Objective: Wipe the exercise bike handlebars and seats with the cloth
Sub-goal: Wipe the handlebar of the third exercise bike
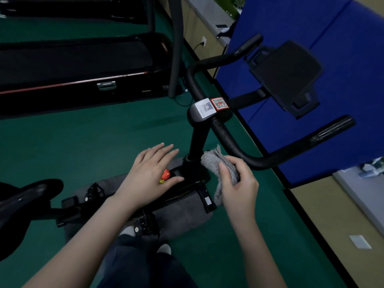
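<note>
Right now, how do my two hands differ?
The left hand is open, fingers straight and spread, holding nothing, above the bike frame near the red knob. The right hand is curled, its grip closed around the grey cloth beside the handlebar. Both hands are bare and neither touches the handlebar.

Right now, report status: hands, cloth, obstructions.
Left hand open, empty. Right hand gripping cloth, just short of handlebar. Nothing between them.

right hand point(239, 183) gripping cloth point(220, 165), handlebars point(259, 161)
</note>
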A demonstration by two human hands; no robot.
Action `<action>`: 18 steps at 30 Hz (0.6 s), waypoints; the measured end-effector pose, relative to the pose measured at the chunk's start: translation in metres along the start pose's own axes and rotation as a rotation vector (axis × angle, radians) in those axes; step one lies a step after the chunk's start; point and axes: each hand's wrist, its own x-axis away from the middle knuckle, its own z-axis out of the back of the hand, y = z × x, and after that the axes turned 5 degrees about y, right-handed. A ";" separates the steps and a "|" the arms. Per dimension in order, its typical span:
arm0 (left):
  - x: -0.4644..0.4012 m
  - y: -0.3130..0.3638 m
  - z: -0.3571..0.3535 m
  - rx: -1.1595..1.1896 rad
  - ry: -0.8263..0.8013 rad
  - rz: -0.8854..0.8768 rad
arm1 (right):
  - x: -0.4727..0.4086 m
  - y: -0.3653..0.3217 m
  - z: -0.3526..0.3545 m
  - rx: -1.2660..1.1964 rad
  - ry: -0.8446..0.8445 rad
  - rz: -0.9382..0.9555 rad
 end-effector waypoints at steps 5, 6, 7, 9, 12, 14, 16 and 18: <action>-0.033 -0.017 0.002 0.022 -0.011 -0.070 | -0.014 -0.012 -0.018 0.038 0.068 -0.030; -0.040 -0.021 0.003 0.029 -0.019 -0.093 | -0.016 -0.015 -0.023 0.047 0.092 -0.034; -0.046 -0.024 0.004 0.036 -0.022 -0.111 | -0.018 -0.018 -0.026 0.057 0.115 -0.038; -0.060 -0.034 0.008 0.059 -0.030 -0.148 | -0.024 -0.024 -0.036 0.083 0.169 -0.045; -0.081 -0.048 0.012 0.098 -0.030 -0.195 | -0.033 -0.033 -0.048 0.120 0.248 -0.056; -0.095 -0.057 0.015 0.120 -0.026 -0.237 | -0.039 -0.038 -0.056 0.141 0.330 -0.060; -0.109 -0.063 0.017 0.143 -0.013 -0.277 | -0.044 -0.043 -0.062 0.169 0.453 -0.046; -0.123 -0.065 0.018 0.175 0.005 -0.314 | -0.050 -0.046 -0.066 0.227 0.594 -0.007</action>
